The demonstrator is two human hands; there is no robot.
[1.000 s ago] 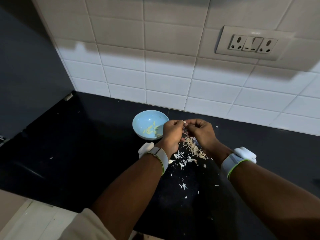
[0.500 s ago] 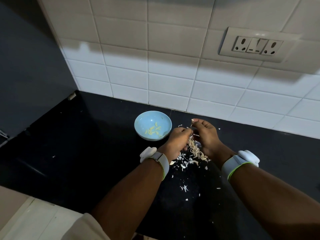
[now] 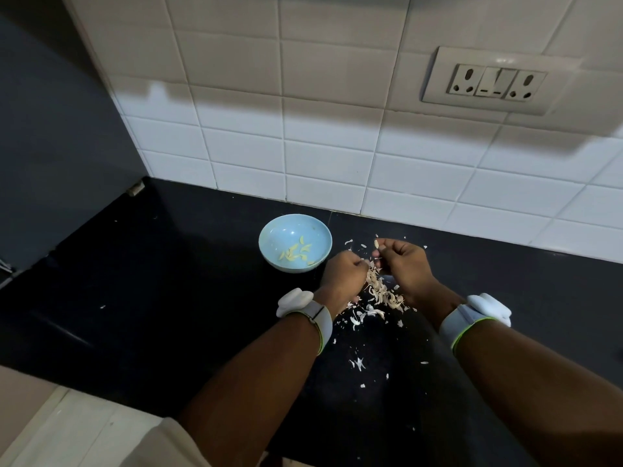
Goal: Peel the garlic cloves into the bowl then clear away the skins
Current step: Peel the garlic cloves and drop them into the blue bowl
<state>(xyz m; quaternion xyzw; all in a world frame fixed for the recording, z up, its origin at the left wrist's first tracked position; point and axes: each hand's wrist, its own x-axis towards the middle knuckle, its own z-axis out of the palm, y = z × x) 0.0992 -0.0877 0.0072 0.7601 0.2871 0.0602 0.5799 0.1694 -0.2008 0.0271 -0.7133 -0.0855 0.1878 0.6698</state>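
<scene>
A light blue bowl (image 3: 295, 242) stands on the black counter (image 3: 161, 298) and holds several peeled garlic cloves (image 3: 296, 252). Just right of the bowl, my right hand (image 3: 403, 267) pinches a garlic clove (image 3: 376, 244) that sticks up from its fingertips. My left hand (image 3: 342, 276) is curled beside it, a little lower, with its fingertips at the pile; what it pinches is hidden. A heap of pale garlic skins (image 3: 381, 293) lies under and between both hands, with loose flakes scattered toward me.
A white tiled wall (image 3: 337, 156) rises behind the counter, with a socket plate (image 3: 499, 80) at the upper right. A dark panel (image 3: 50, 129) closes the left side. The counter's front edge (image 3: 77, 382) runs at the lower left, and both wrists wear white bands.
My hands have drawn slightly apart: the right one now holds the clove up by itself, and the left one has dropped toward the skin pile.
</scene>
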